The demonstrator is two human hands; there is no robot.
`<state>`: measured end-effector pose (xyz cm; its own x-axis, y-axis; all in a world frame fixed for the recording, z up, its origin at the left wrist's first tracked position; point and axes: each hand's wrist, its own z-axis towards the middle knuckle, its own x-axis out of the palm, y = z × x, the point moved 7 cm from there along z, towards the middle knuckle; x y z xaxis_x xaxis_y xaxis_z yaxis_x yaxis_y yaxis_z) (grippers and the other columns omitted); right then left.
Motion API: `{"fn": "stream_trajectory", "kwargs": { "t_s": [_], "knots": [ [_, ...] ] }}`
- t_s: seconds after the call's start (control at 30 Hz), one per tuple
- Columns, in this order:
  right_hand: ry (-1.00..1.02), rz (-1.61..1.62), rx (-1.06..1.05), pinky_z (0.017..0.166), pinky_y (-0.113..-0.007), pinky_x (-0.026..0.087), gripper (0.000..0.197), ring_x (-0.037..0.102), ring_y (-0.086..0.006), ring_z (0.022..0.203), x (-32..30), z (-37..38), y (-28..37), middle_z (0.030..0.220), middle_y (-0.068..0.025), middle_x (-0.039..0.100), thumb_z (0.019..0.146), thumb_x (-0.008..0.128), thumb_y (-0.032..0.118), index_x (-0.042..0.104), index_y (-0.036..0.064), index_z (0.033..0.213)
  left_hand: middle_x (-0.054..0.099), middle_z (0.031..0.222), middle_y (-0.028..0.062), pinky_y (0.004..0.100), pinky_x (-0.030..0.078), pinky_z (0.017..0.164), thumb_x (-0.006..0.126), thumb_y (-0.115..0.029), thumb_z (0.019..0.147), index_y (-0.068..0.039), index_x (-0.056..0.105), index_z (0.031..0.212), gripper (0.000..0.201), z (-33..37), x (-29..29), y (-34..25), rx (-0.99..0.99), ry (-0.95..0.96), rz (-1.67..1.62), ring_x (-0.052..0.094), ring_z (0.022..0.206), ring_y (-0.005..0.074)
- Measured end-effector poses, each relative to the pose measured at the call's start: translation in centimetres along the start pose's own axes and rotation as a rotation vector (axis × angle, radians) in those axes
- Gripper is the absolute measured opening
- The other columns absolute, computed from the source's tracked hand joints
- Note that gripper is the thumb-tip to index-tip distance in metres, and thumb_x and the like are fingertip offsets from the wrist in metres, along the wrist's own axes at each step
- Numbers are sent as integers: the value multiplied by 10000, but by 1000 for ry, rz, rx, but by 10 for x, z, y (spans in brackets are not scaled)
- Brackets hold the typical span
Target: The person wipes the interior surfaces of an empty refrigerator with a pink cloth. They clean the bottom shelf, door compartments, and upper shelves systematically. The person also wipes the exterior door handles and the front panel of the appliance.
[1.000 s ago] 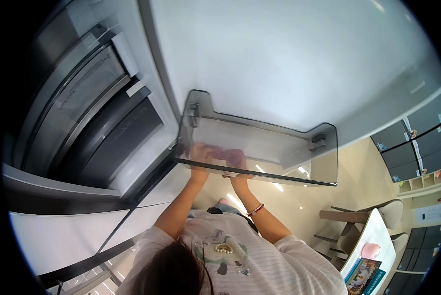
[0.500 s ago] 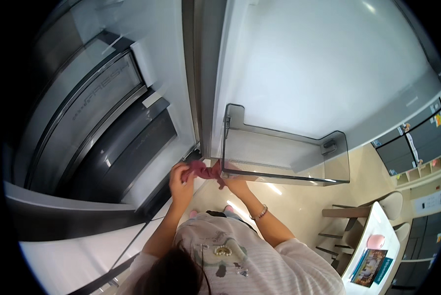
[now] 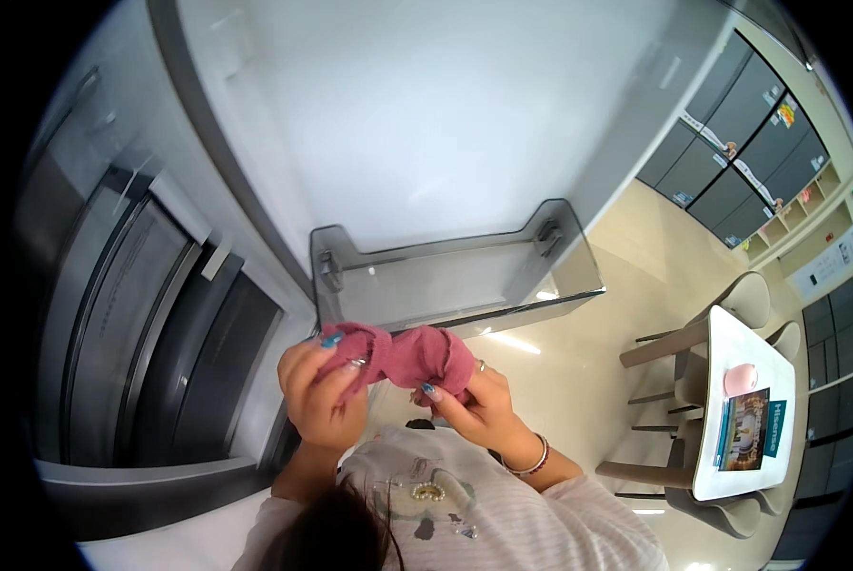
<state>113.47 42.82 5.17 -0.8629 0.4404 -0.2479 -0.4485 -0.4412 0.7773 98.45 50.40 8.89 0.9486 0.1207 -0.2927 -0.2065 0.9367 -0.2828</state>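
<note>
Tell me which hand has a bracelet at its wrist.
The right hand, gripping the right end of the cloth: a bracelet circles its wrist. The left hand, at the other end, shows none.

Cloth [image 3: 446, 354]: plain dusty rose, darker in its creases. Nails [image 3: 331, 340] of the left hand [image 3: 320, 392] and right hand [image 3: 484, 407]: glossy teal, with 1 on the left silvery. Shirt [image 3: 531, 514]: white, finely striped, with a grey-green print. Bracelet [image 3: 541, 455]: dark red and pale. Door bin [image 3: 426, 290]: translucent smoky grey. Door lining [image 3: 407, 114]: white. Floor [image 3: 626, 252]: cream. Worktop [image 3: 722, 347]: white; rounded object [image 3: 742, 380] on it: pink. Cabinets [image 3: 774, 119]: slate grey, with yellow and orange patches.
</note>
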Motion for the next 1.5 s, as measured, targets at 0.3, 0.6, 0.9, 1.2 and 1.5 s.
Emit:
{"fn": "stream_trajectory", "kwargs": {
  "t_s": [0.3,0.6,0.9,1.2,1.5],
  "knots": [
    [-237,69,223,432,-217,437,143,579,-95,486,-71,-16,-14,696,-79,596,775,582,-55,581,-75,917,574,1061,125,386,381,796,651,-1,611,-66,603,973,371,28,67,-61,28,275,107,562,937,283],
    [-635,-181,168,402,-210,406,157,516,-85,485,-155,-19,-19,798,-79,571,807,519,-29,575,-65,949,578,1059,122,316,413,734,621,-71,682,-27,609,1008,329,46,154,-128,184,276,-31,581,928,255],
    [-573,-309,75,508,-228,405,167,525,-112,577,-160,-22,-22,749,-69,585,794,536,-24,582,-50,952,554,1071,126,342,494,754,624,-76,667,-15,600,1002,341,45,169,-129,180,266,-130,565,945,269],
    [-475,-432,34,589,-254,447,173,569,-174,641,-124,-8,4,772,-108,613,718,600,-59,598,-54,891,547,1069,147,345,504,740,618,-55,655,-1,589,1006,357,40,130,-101,101,247,-154,567,926,285],
    [-245,-407,-121,444,-268,381,151,479,-176,470,-46,20,24,611,-85,521,676,652,-43,587,-20,809,526,1104,150,357,483,806,604,-46,681,16,575,1025,351,29,64,-53,31,272,-63,554,981,295]
  ]
}}
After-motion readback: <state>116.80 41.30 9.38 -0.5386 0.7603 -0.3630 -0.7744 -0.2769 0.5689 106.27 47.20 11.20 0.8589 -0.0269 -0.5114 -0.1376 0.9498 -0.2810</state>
